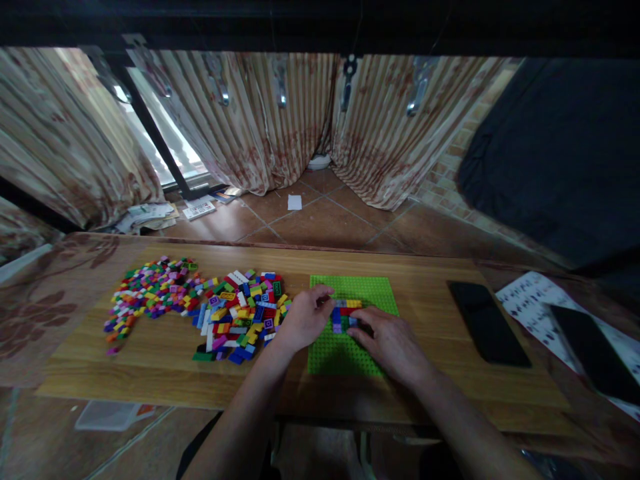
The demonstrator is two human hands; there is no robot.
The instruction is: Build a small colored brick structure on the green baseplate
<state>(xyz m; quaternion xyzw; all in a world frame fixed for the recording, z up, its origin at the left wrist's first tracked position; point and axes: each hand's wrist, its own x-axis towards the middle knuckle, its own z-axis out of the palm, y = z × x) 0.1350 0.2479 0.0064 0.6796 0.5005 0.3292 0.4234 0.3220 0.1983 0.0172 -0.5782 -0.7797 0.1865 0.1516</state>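
Note:
On the green studded baseplate is a low block of building bricks, in blue, red, yellow, purple, green and grey. My left hand is at the block's left side over the plate, its fingers curled together; whatever may be between them is hidden. From the right, my right hand reaches in with its thumb and forefinger closed on the block's right end. The hand covers part of that end. A pile of larger loose bricks lies left of the plate, close to my left wrist.
A heap of smaller bricks spreads over the wooden table's left end. To the right lies a black phone. Beyond it are a printed sheet and another dark device. Striped curtains hang behind the table.

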